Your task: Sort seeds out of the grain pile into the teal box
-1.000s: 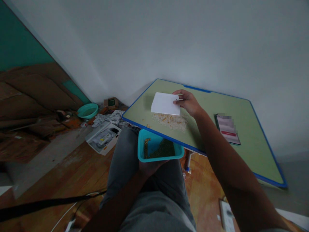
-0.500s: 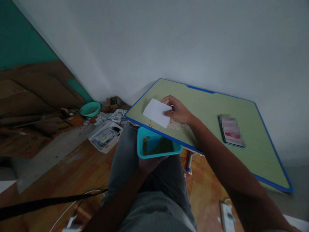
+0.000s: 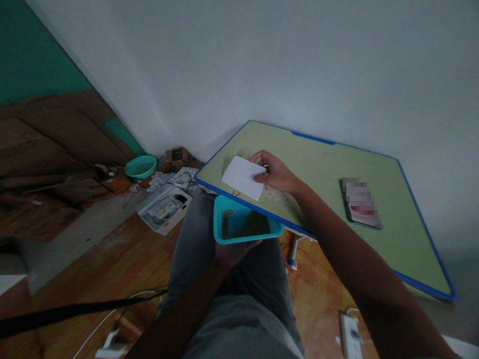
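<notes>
My right hand (image 3: 275, 172) pinches the right side of a white card (image 3: 244, 177), which is held over the near-left part of the green tabletop (image 3: 314, 164). Beside the card and under my fingers lies a scatter of small pale bits (image 3: 279, 195). A few yellowish beans (image 3: 235, 193) sit by the card's lower edge. Below the table's front edge, my left hand (image 3: 234, 253) supports a turquoise plastic container (image 3: 219, 235) from underneath, its fingers mostly hidden. Inside it are green beans (image 3: 255, 224) on the right and a yellowish strip of beans (image 3: 225, 223) on the left.
A phone (image 3: 361, 204) lies on the right of the table. On the floor at left are an open white box (image 3: 163, 209), a crumpled checked cloth (image 3: 175, 179) and a green basin (image 3: 141, 167). A power strip (image 3: 351, 335) lies at lower right.
The card's left end has dipped slightly toward the table's front edge. The container and my left hand stay nearly in place; the view has shifted a little.
</notes>
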Available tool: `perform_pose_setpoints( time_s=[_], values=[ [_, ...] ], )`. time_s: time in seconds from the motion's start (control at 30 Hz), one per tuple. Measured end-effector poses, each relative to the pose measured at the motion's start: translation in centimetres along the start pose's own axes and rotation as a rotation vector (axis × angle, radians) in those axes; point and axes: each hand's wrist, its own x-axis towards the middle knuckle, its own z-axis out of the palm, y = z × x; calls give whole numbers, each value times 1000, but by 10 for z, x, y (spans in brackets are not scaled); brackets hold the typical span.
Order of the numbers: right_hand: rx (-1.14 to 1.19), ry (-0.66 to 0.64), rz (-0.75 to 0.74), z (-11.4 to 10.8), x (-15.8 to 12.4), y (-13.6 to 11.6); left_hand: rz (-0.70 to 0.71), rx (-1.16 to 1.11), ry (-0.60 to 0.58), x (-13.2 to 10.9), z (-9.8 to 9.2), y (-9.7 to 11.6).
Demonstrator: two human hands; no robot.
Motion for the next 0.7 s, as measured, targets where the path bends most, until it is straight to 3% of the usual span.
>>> perform_pose_setpoints(
  time_s=[0.4, 0.7],
  values=[
    [66, -51, -34, 8, -1, -3, -53, -434, -143, -1, -17, -8],
    [64, -63, -59, 10, -2, -3, -35, -420, -132, -1, -9, -5]
  ],
)
